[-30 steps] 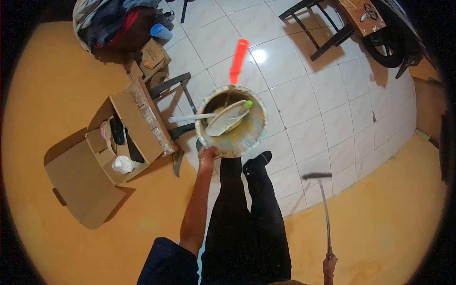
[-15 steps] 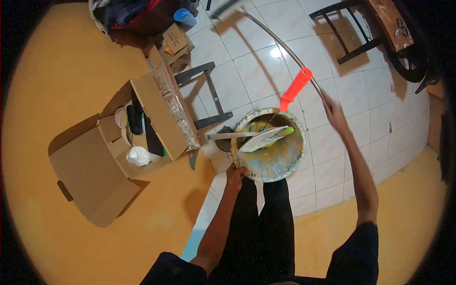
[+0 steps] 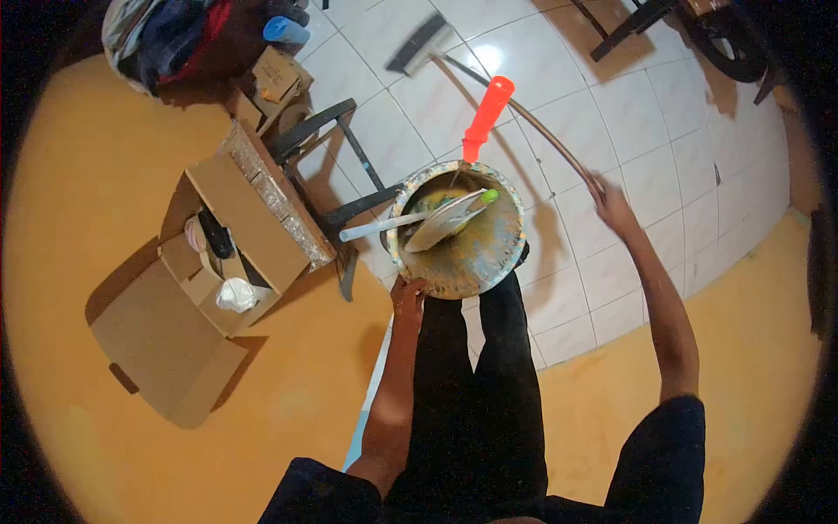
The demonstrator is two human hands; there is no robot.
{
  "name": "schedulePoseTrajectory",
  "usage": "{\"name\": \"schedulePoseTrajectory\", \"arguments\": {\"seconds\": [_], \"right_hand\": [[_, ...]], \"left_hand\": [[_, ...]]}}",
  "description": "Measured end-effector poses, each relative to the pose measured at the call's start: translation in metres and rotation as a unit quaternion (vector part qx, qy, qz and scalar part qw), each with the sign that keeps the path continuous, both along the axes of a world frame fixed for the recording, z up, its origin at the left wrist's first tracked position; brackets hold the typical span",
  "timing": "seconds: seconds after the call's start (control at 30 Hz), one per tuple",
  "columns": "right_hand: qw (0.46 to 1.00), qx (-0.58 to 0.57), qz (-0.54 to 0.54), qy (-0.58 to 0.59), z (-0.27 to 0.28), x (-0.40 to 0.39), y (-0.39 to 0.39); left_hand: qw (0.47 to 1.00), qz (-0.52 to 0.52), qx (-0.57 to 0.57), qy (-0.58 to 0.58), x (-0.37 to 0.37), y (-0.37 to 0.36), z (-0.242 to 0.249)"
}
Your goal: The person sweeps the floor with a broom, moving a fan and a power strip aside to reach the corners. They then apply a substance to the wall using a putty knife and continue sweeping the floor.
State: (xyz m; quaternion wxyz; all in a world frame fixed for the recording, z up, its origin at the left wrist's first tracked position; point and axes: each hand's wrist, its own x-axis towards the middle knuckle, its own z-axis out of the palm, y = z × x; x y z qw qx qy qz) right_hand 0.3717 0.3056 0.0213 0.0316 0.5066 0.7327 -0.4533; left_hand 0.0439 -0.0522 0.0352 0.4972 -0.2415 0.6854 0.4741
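Observation:
My left hand (image 3: pixel 408 295) is closed on the near left rim of a paint-stained bucket (image 3: pixel 467 275), tilted in front of my legs. Inside stand a tool with a bright red-orange handle (image 3: pixel 488 120), a pale stick (image 3: pixel 380 227) and a flat whitish piece (image 3: pixel 441 225) with a green tip; their lower ends are hidden. Out to the right, my right hand (image 3: pixel 616 211), slightly blurred, is wrapped round the long brown handle of a broom (image 3: pixel 550 137). The broom's wide grey-and-white head (image 3: pixel 422 45) is over the tiles beyond the bucket.
On the left, an open cardboard box (image 3: pixel 253 236) holds dark items and a crumpled white bag, beside a dark-legged wooden bench (image 3: pixel 288 214). Clothes (image 3: pixel 188 44), a blue cup (image 3: pixel 286 31) and a small carton (image 3: pixel 278 77) are at the back left. Dark furniture (image 3: pixel 646 26) stands back right.
The view has shifted, so the bucket and box appear farther left and higher. The broom head has swung nearer and shows fully. Both hands keep their grips.

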Motion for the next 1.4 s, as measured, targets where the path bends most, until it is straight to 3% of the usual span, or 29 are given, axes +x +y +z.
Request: {"name": "schedulePoseTrajectory", "arguments": {"seconds": [0.03,0.07,0.1,0.13,0.17,0.2,0.23,0.3,0.5,0.57,0.67,0.7,0.77,0.83,0.87,0.93,0.97,1.03,1.07,1.17,1.2,1.23,1.27,1.3,1.33,1.37,1.4], "right_hand": [[0.995,-0.072,-0.039,-0.063,0.041,0.026,-0.026],[0.999,0.02,-0.001,-0.036,0.024,0.097,-0.071],[0.993,-0.075,-0.082,-0.027,0.057,0.125,-0.105],[0.986,-0.113,-0.099,-0.071,0.089,0.152,-0.138],[0.99,-0.083,-0.105,-0.039,0.109,0.188,-0.181],[0.968,-0.137,-0.093,-0.191,0.151,0.205,-0.207],[0.948,-0.191,-0.128,-0.218,0.18,0.229,-0.235],[0.947,-0.181,-0.219,-0.152,0.213,0.293,-0.315],[0.88,-0.232,-0.248,-0.332,0.326,0.366,-0.452],[0.844,-0.23,-0.189,-0.446,0.332,0.396,-0.51],[0.861,-0.181,-0.177,-0.441,0.362,0.397,-0.568],[0.859,-0.19,-0.179,-0.44,0.371,0.382,-0.57],[0.814,-0.218,-0.284,-0.458,0.383,0.322,-0.543],[0.824,-0.229,-0.3,-0.422,0.379,0.285,-0.531],[0.84,-0.225,-0.296,-0.396,0.373,0.263,-0.518],[0.855,-0.221,-0.292,-0.368,0.351,0.218,-0.487],[0.868,-0.203,-0.328,-0.313,0.335,0.196,-0.472],[0.873,-0.192,-0.367,-0.257,0.31,0.177,-0.459],[0.875,-0.2,-0.36,-0.254,0.297,0.173,-0.459],[0.847,-0.295,-0.346,-0.276,0.268,0.152,-0.409],[0.88,-0.239,-0.337,-0.232,0.254,0.149,-0.398],[0.909,-0.179,-0.326,-0.189,0.239,0.147,-0.386],[0.927,-0.122,-0.319,-0.155,0.221,0.146,-0.367],[0.941,-0.064,-0.31,-0.12,0.205,0.145,-0.346],[0.928,-0.124,-0.317,-0.155,0.195,0.147,-0.321],[0.911,-0.184,-0.32,-0.186,0.188,0.152,-0.294],[0.907,-0.18,-0.331,-0.186,0.181,0.155,-0.271]], "left_hand": [[1.0,-0.008,0.0,-0.002,-0.002,-0.009,-0.013],[0.999,-0.017,0.049,-0.002,-0.004,-0.027,-0.034],[0.995,-0.028,0.096,-0.004,-0.005,-0.038,-0.045],[0.995,-0.04,0.092,-0.009,-0.005,-0.033,-0.046],[0.998,-0.037,0.048,-0.001,-0.005,-0.019,-0.046],[0.999,-0.037,0.007,0.005,-0.002,-0.002,-0.046],[0.999,-0.049,0.005,0.001,-0.001,0.016,-0.038],[1.0,0.001,-0.023,0.016,-0.001,0.048,-0.023],[1.0,-0.014,-0.02,-0.008,-0.023,0.103,-0.041],[0.999,-0.017,-0.034,-0.036,-0.052,0.108,-0.085],[1.0,-0.02,0.003,0.0,-0.064,0.158,-0.09],[1.0,-0.004,0.008,0.013,-0.063,0.178,-0.086],[0.954,-0.256,0.142,0.062,-0.109,0.177,-0.139],[0.859,-0.439,0.13,0.23,-0.102,0.21,-0.14],[0.859,-0.44,0.128,0.228,-0.101,0.223,-0.142],[0.707,-0.541,0.227,0.395,-0.102,0.243,-0.152],[0.705,-0.544,0.226,0.396,-0.107,0.249,-0.164],[0.767,-0.474,0.263,0.343,-0.128,0.249,-0.2],[0.845,-0.409,0.257,0.228,-0.17,0.242,-0.262],[0.852,-0.415,0.25,0.199,-0.152,0.252,-0.236],[0.81,-0.461,0.263,0.252,-0.136,0.253,-0.206],[0.806,-0.466,0.266,0.249,-0.129,0.258,-0.195],[0.936,-0.247,0.231,0.1,-0.121,0.265,-0.186],[0.983,-0.007,0.174,-0.059,-0.115,0.271,-0.178],[0.983,0.057,0.159,-0.065,-0.101,0.275,-0.164],[0.983,0.052,0.162,-0.065,-0.102,0.27,-0.162],[0.991,-0.033,0.112,-0.059,-0.105,0.261,-0.167]]}}
